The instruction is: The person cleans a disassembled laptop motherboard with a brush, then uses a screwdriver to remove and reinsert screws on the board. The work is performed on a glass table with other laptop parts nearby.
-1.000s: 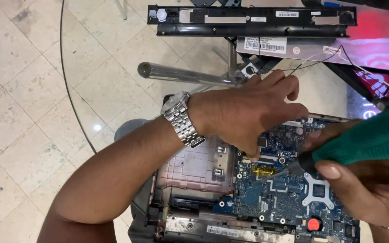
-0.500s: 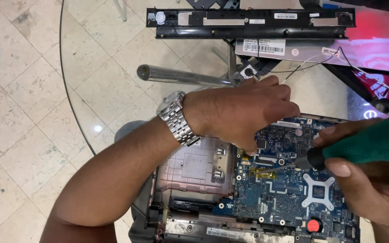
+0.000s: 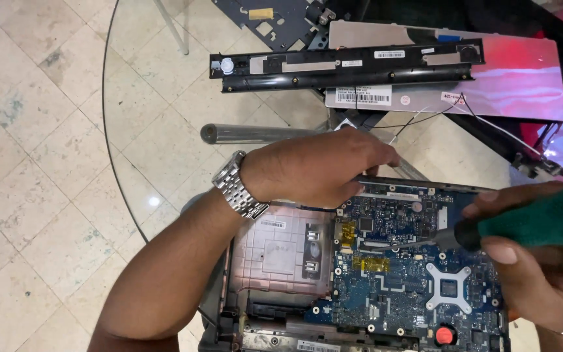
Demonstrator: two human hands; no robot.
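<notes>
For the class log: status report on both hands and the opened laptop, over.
Left hand resting on laptop base, top edge. Right hand gripping green-handled screwdriver, tip on blue motherboard. Nothing blocking the board; black bezel strip lies apart on glass table.

The left side of the round glass desk (image 3: 151, 124) lies bare, giving a hand open passage toward the opened laptop base (image 3: 281, 251) from that edge. Over the base, the left hand (image 3: 314, 171) covers the upper left of the blue motherboard (image 3: 399, 274), and its forearm crosses the lower left corner. The right hand (image 3: 535, 261) and its green-handled screwdriver (image 3: 522, 225) block the right side. The board's lower middle stays uncovered. Farther back, a black hinge strip (image 3: 346, 65) and a display panel (image 3: 509, 85) with loose wires bar the way.
</notes>
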